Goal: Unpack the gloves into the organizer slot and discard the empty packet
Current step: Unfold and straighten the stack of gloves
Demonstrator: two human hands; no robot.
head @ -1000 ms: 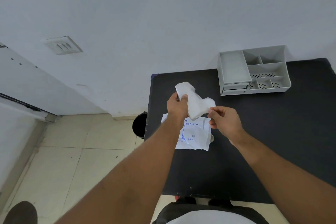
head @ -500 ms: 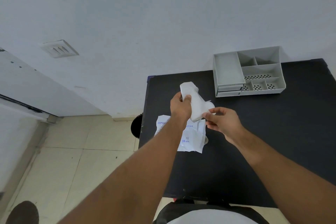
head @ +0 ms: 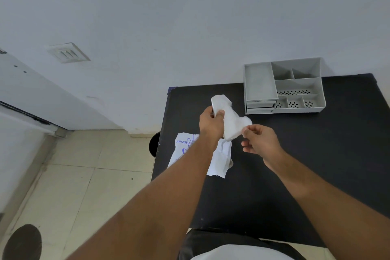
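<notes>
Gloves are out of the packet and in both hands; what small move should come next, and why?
Probably carry the gloves toward the organizer: the left hand grips them, the right hand pinches one end, the slots look empty, and the packet lies flat on the table.

Over the last second the right hand (head: 258,140) has slid along the folded stack of gloves (head: 229,119) — a second ago its fingers (head: 247,132) pinched the upper right corner, and now they meet the stack lower, at its right edge. The left hand (head: 211,123) has tipped the stack slightly more upright. The packet (head: 220,158) on the worktop (head: 316,154) now shows more of its left side, so the blue word "DISPOSABLE" can be read where the forearm covered it before.
</notes>
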